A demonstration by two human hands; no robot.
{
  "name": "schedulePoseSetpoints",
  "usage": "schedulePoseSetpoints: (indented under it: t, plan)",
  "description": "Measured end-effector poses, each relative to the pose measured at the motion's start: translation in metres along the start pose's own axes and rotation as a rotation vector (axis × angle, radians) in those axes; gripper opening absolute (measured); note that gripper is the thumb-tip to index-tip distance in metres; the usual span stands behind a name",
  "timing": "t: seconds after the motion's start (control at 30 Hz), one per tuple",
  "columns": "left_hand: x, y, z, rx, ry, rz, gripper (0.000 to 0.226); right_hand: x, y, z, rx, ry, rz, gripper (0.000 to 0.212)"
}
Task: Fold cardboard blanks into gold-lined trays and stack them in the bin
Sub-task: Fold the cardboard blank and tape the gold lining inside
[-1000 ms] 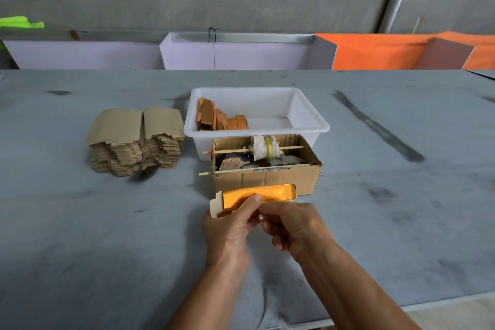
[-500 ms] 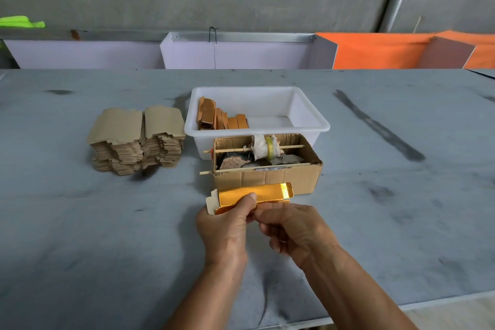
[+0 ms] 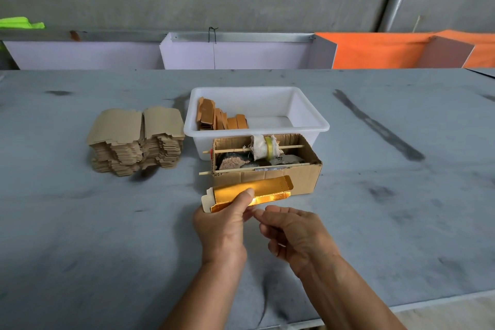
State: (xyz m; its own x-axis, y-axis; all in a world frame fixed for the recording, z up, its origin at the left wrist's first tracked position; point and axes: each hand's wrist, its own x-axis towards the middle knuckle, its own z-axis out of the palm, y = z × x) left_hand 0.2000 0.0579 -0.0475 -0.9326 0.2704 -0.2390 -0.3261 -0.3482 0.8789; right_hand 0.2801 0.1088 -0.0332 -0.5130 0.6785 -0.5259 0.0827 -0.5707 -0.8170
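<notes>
On the wide, scuffed grey worktop (image 3: 80, 222), a tray takes shape: against half a second ago, the right hand (image 3: 297, 236) has come off the gold-lined blank (image 3: 251, 191) and now sits just below it, its fingers (image 3: 270, 211) loosely curled and holding nothing, tips close to the lower wall. The left hand (image 3: 222, 220) alone carries the piece, thumb pressed on the foil and fingers (image 3: 206, 209) clamped behind its left end, above the worktop. The long side now stands folded up, which suggests the end flaps come next. Beyond the fingers sits a smooth white plastic bin (image 3: 308, 115), with finished trays (image 3: 219, 119) stacked on edge at its left, and a rough corrugated carton (image 3: 294, 182) crossed by thin wooden sticks. Far left of the fingers, matte brown flat blanks (image 3: 134, 139) wait in a ragged pile.
</notes>
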Motion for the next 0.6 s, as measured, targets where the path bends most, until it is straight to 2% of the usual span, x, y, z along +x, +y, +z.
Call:
schedulePoseSetpoints:
  t: [0.3,0.47,0.6]
  plan:
    - [0.001,0.007,-0.001,0.042,-0.004,-0.127,0.029,-0.003,0.005,-0.004,-0.003,-0.015,-0.082,0.022]
    - [0.003,0.010,-0.002,0.040,-0.032,-0.200,0.039,-0.008,0.011,-0.003,-0.001,-0.055,-0.292,0.014]
    - [0.001,0.009,-0.002,0.046,-0.058,-0.205,0.026,-0.010,0.014,0.002,0.150,-0.072,-0.452,0.015]
